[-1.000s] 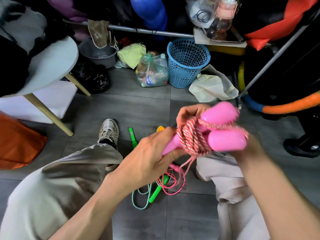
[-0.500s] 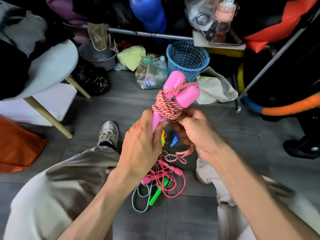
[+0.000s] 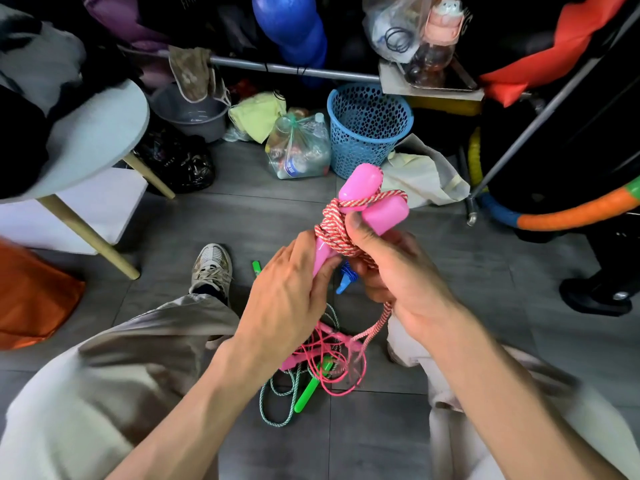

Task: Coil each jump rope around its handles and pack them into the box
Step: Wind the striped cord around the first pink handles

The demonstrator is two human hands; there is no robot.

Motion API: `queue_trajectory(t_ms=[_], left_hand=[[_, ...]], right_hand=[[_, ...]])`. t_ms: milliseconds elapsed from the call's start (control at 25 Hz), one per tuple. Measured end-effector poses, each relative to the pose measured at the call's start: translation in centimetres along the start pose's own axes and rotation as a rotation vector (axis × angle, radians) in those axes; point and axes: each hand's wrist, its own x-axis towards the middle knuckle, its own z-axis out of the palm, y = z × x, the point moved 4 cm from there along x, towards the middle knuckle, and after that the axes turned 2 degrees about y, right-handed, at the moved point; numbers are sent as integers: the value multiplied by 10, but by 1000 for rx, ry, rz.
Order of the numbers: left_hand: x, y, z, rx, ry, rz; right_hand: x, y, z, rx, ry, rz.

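Two pink handles (image 3: 360, 187) of a jump rope stand upright side by side, with a red-and-white rope (image 3: 334, 230) wound around their middle. My left hand (image 3: 287, 296) grips the lower ends of the handles. My right hand (image 3: 398, 275) holds the rope coil and the right handle, thumb on the handle; a loose tail of the rope (image 3: 375, 323) hangs from under it. On the floor below lie a thin pink rope (image 3: 332, 358), a green-handled rope (image 3: 308, 389) with teal cord, and a blue handle (image 3: 344, 282). No box is in view.
A blue mesh basket (image 3: 369, 129), a clear bag of bottles (image 3: 299, 150) and a grey tub (image 3: 190, 116) stand at the back. A round white table (image 3: 93, 133) with wooden legs is at the left. Hoops (image 3: 571, 213) lean at the right. My knees and shoe (image 3: 211, 268) flank the ropes.
The handle bundle has swung from lying sideways at the right to upright in the middle. My right hand has shifted from behind the handles onto the coil, with the tail hanging lower.
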Motion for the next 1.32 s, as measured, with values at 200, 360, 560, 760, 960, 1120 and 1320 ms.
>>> queue_trajectory(t_ms=[200, 360, 560, 760, 960, 1120, 1320], left_hand=[[-6, 5, 1, -249, -96, -86], [-1, -5, 2, -1014, -367, -446], [-19, 20, 7, -1910, -819, -444], [-18, 22, 6, -1955, -749, -521], [-10, 6, 4, -1426, -392, -581], [-2, -6, -7, -653, -216, -330], [0, -16, -10, -55, -25, -176]], right_hand=[[0, 8, -6, -117, 88, -33], [2, -3, -6, -61, -50, -102], [-6, -13, -1, 94, -374, -140], [3, -11, 0, 107, -386, -156], [19, 2, 3, -143, -180, -152], [28, 13, 1, -479, 71, -127], [23, 11, 3, -601, -17, -59]])
